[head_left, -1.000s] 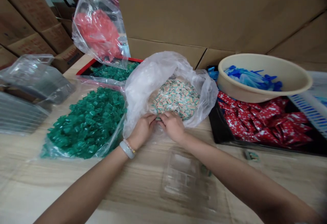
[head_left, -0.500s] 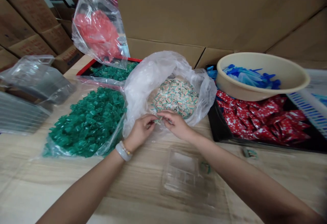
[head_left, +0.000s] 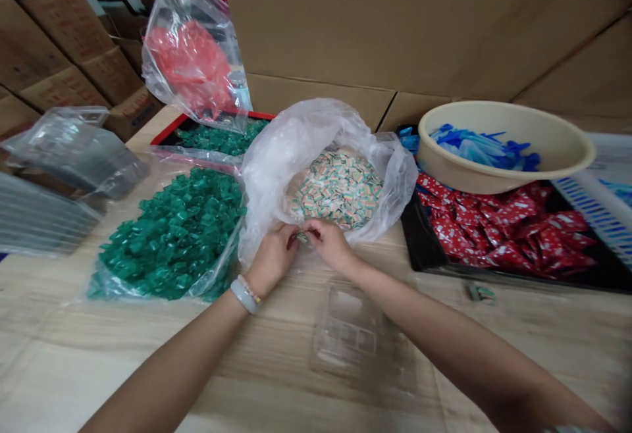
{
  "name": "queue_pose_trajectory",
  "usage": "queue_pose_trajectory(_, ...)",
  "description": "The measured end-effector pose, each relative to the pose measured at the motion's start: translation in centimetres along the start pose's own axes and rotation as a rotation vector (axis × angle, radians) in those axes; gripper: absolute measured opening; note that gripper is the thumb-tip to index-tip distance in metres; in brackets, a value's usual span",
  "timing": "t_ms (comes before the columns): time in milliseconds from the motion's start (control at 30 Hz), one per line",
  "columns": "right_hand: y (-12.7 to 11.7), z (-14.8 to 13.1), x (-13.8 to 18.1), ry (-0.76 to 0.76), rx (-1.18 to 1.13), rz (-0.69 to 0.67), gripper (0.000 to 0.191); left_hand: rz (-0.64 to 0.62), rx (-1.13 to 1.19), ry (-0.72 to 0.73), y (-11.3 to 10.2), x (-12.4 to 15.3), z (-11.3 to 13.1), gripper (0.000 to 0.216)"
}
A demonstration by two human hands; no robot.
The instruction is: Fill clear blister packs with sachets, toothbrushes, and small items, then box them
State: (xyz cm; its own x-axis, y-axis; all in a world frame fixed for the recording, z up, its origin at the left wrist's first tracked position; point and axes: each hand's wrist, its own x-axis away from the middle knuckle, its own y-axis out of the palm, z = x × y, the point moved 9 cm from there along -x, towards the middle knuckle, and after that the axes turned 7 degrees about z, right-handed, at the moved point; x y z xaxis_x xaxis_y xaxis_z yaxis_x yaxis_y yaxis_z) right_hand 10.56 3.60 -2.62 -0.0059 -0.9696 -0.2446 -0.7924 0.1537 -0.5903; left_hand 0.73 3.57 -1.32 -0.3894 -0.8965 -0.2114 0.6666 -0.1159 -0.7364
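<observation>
My left hand [head_left: 273, 256] and my right hand [head_left: 326, 243] meet at the near lip of an open clear plastic bag [head_left: 276, 163] filled with small orange, green and white wrapped candies [head_left: 340, 186]. Both hands have their fingers curled in a pinch, and a few of those candies [head_left: 299, 236] show between the fingertips. A pale bracelet sits on my left wrist. A clear plastic compartment tray [head_left: 353, 331] lies on the wooden table [head_left: 148, 354] just below my right forearm.
A bag of green wrapped candies [head_left: 172, 235] lies left of the open bag. Behind it stand a bag of red items [head_left: 190, 64] and a red-rimmed tray [head_left: 217, 133]. On the right are a black tray of red packets [head_left: 498, 232], a beige bowl [head_left: 503, 147] of blue pieces, and a white basket [head_left: 597, 196]. Stacked clear trays [head_left: 44, 183] sit far left.
Both hands have stayed at the bag's lip, drawing slightly back from the pile. Their fingers have pinched together round a few candies between them.
</observation>
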Motion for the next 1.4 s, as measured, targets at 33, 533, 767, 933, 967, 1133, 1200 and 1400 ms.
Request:
queue_pose_trajectory(33, 0.0, 0.0, 0.0, -0.002, 0.004, -0.006, 0.015, 0.001, -0.027, 0.010, -0.1, 0.0, 0.3, 0.023)
queue_pose_trajectory(533, 0.7, -1.5, -0.1, -0.089, 0.110, -0.151, 0.018, 0.002, 0.088, -0.012, 0.1, 0.7, 0.3, 0.016)
queue_pose_trajectory(767, 0.3, -1.1, 0.0, -0.032, 0.079, -0.150, 0.014, -0.046, 0.021, -0.013, 0.7, -0.5, 0.5, 0.021)
queue_pose_trajectory(933, 0.3, -1.7, 0.4, -0.171, 0.206, -0.170, 0.013, -0.158, -0.006, 0.035, 1.4, -1.9, 0.3, 0.012)
queue_pose_trajectory(967, 0.3, -1.6, 0.5, -0.177, 0.225, -0.168, 0.014, -0.193, 0.009, 0.058, 1.6, -2.1, 0.4, 0.012)
queue_pose_trajectory(1133, 0.0, -1.2, 0.0, -0.181, 0.174, -0.162, 0.011, -0.232, 0.099, 0.138, 1.9, -1.8, 0.7, 0.020)
queue_pose_trajectory(1200, -0.9, -0.9, -1.3, -0.169, 0.132, -0.140, 0.012, -0.184, 0.104, 0.113, 1.8, -1.7, 0.4, 0.021)
queue_pose_trajectory(1400, -1.9, -0.4, -6.2, -0.295, 0.279, -0.163, 0.021, -0.162, 0.010, 0.051, 2.2, -1.5, 0.3, 0.018)
